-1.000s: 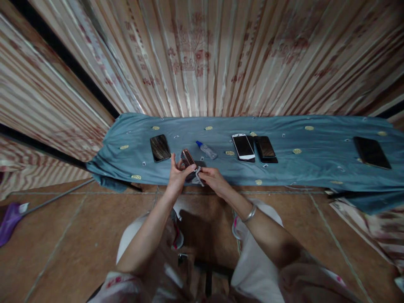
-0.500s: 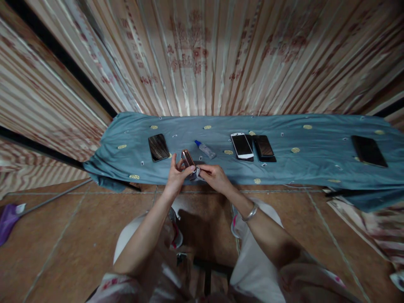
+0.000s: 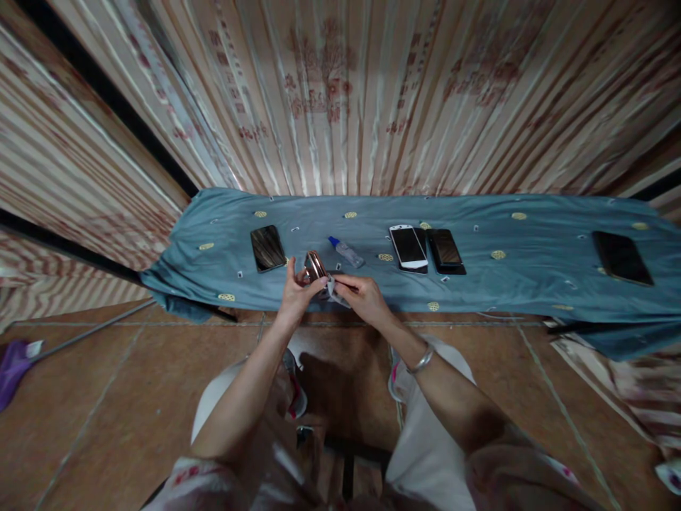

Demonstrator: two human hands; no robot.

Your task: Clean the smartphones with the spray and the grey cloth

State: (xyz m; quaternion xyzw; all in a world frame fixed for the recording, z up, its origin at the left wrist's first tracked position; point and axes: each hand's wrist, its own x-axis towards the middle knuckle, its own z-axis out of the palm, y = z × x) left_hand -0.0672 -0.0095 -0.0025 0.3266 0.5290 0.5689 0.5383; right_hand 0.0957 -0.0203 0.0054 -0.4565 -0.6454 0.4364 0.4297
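Left hand (image 3: 296, 294) closed around a small phone (image 3: 315, 265) held on edge above the near border of the blue cloth (image 3: 532, 284); thumb and fingers clamp its sides; only the coppery upper edge and part of one face show, the lower half hidden behind the fingers; cannot tell which face is turned toward the camera. Right hand (image 3: 362, 298) pinched shut on a small pale wipe (image 3: 333, 289), pressed against the phone's lower end; the wipe is mostly covered by the fingertips, its shape hard to make out; a metal bangle (image 3: 422, 360) sits on that wrist. On the cloth behind the hands: a dark phone (image 3: 267, 248) to the left, lying flat, screen up; a small clear bottle with a blue cap (image 3: 347, 252) lying on its side just beyond the held phone; contents not legible. Further right, a white-framed phone (image 3: 408, 248) partly overlapping a dark thing beneath it, of which only an edge shows; touching or just beside it, a black phone (image 3: 445, 250). Well apart at the right end, another black phone (image 3: 621, 257). Cloth drapes over a low surface, whose make is hidden; the right end of the cloth sags out of frame. Striped curtain (image 3: 340, 92) fills the background. Purple object (image 3: 13, 363) at the left edge, cut off, not identifiable; the person's knees and lap are blurred at the bottom.
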